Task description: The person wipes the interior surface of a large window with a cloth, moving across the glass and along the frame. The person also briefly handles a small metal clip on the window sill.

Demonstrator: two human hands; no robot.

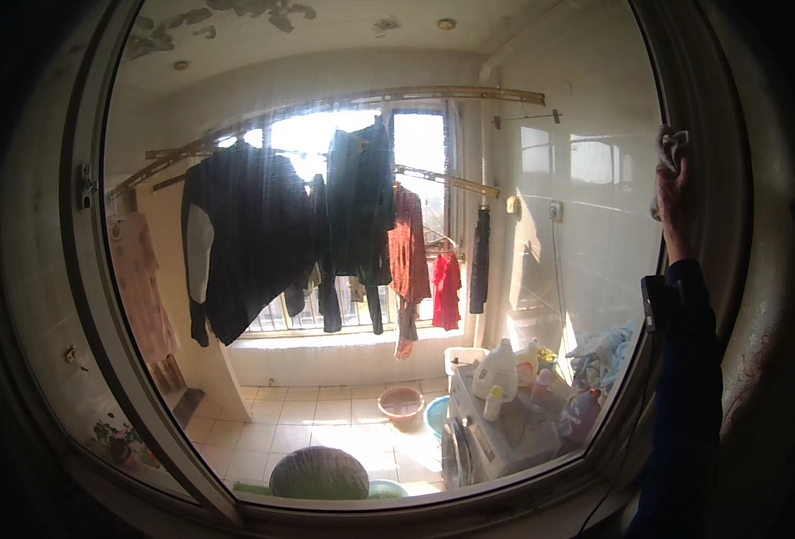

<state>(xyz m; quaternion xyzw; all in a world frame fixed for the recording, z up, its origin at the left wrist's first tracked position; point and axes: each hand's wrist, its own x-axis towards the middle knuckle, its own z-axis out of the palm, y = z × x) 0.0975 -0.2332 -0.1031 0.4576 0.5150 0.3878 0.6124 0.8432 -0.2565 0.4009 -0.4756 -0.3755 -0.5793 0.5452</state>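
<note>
My right hand (673, 195) is raised at the right side of a sliding window, gripping a crumpled light-coloured cloth (671, 145). The cloth lies at the right edge of the glass pane (613, 249), beside the dark window frame (704, 168). A dark blue sleeve covers my right arm, and a small black device (650, 303) sits at the wrist with a thin cable hanging below. Streaks and reflections show on the glass. My left hand is out of view.
Behind the glass, dark clothes (256, 236) hang from drying rails (451, 178). A front-loading washing machine (498, 438) carries several bottles (497, 370). A basin (400, 404) stands on the tiled floor. The window's vertical sash bar (87, 222) with a latch runs down the left.
</note>
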